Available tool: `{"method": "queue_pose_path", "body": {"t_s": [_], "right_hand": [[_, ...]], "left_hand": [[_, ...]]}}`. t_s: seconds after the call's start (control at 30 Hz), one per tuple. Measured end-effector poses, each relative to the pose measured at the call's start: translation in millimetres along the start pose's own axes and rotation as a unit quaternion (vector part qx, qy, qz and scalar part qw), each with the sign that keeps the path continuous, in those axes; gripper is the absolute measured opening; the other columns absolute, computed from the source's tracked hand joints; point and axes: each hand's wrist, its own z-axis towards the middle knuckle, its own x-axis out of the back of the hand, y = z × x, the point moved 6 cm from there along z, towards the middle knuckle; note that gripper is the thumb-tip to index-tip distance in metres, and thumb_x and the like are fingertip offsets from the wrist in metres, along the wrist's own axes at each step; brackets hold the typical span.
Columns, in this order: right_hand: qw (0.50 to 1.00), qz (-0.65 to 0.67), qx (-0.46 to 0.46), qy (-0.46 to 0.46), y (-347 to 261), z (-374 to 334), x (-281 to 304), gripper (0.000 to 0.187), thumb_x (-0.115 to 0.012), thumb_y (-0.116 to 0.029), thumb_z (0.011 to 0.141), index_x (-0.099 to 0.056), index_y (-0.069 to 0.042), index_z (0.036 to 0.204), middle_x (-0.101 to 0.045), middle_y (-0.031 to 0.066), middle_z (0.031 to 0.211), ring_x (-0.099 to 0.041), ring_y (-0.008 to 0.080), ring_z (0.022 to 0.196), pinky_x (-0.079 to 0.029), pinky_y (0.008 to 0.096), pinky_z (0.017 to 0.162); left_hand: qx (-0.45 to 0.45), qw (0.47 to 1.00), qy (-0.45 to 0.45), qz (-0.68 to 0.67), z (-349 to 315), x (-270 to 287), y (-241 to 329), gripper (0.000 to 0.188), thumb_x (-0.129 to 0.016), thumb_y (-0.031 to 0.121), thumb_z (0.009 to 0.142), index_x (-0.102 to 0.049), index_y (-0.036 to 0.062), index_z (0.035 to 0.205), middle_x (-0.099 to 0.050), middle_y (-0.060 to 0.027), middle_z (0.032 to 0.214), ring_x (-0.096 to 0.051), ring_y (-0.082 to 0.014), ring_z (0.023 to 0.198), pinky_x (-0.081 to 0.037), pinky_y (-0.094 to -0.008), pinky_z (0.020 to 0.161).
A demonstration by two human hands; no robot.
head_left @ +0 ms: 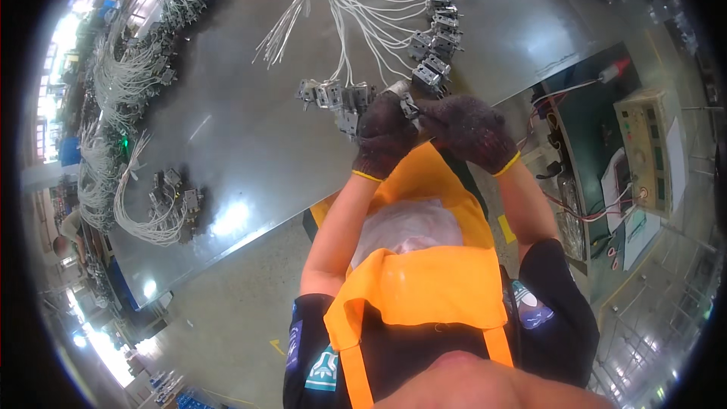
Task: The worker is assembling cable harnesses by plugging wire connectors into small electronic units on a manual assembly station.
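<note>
Head cam: L hand (pixel 385 132) pinches small metal unit (pixel 407 104) over desk (pixel 250 121), nr. its edge, R hand (pixel 471 130) curled in beside it, grip can't tell; best keep L steady, R light, w/ white wires (pixel 286 24) slack & untwisted.

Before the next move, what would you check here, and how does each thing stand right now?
1. Left hand gloved: ok.
2. Right hand gloved: ok.
3. Small metal part at the fingertips: ok; which hand grips it, cannot tell.
4. White wires gathered in a bundle at one end: ok.
5. Row of metal parts in one straight line: not ok, it bends near the hands.
6. Every wire firmly attached: cannot tell.
</note>
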Motion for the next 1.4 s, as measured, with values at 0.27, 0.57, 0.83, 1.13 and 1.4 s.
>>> {"method": "queue_pose_path", "body": {"t_s": [0.27,0.57,0.83,1.13,1.4], "right_hand": [[0.989,-0.077,-0.05,-0.112,19.8,-3.1,-38.5,0.022,-0.057,-0.026,0.089,-0.064,-0.007,0.099,-0.065,0.022,0.081,-0.063,0.0429,0.078,-0.05,0.0523,0.071],[0.995,-0.061,0.068,-0.025,14.5,-14.7,-28.6,0.032,-0.066,-0.023,0.087,-0.064,-0.006,0.113,-0.068,0.0169,0.087,-0.065,0.0363,0.076,-0.054,0.0436,0.071],[0.937,0.338,-0.089,-0.008,-1.0,-1.7,-81.5,0.049,-0.063,-0.013,0.086,-0.053,-0.007,0.134,-0.068,0.0197,0.099,-0.068,0.0339,0.086,-0.053,0.0357,0.076],[0.903,0.33,-0.25,-0.112,-33.7,36.6,-89.8,0.052,-0.06,-0.027,0.089,-0.047,-0.004,0.134,-0.068,0.0216,0.103,-0.066,0.0394,0.083,-0.053,0.0453,0.077],[0.903,0.399,-0.155,-0.042,57.5,-0.5,-83.7,0.045,-0.065,-0.028,0.086,-0.062,-0.008,0.126,-0.069,0.0042,0.105,-0.057,0.0087,0.061,-0.047,0.026,0.047]], "left_hand": [[-0.011,1.0,0.017,0.019,-12.4,-10.6,-10.0,0.04,-0.073,0.019,0.073,-0.058,0.0045,0.108,-0.061,-0.018,0.085,-0.061,-0.0388,0.08,-0.049,-0.0447,0.071],[0.015,0.997,-0.055,0.058,-13.3,4.5,4.9,0.056,-0.075,0.018,0.076,-0.05,0.0007,0.124,-0.058,-0.0252,0.11,-0.058,-0.0414,0.106,-0.049,-0.0475,0.085],[-0.031,0.966,-0.047,0.251,-4.0,78.9,-38.6,0.066,-0.071,0.018,0.082,-0.041,0.0018,0.138,-0.052,-0.0247,0.13,-0.045,-0.0453,0.124,-0.031,-0.0522,0.111],[0.152,0.978,0.029,-0.138,28.9,74.2,-8.0,0.058,-0.065,0.016,0.088,-0.042,0.0014,0.138,-0.054,-0.0172,0.13,-0.05,-0.0311,0.121,-0.042,-0.0387,0.1],[0.201,0.941,0.051,-0.269,3.7,51.0,-41.3,0.053,-0.065,0.005,0.09,-0.047,0.0051,0.139,-0.057,-0.0073,0.122,-0.055,-0.0159,0.107,-0.046,-0.0302,0.094]]}}
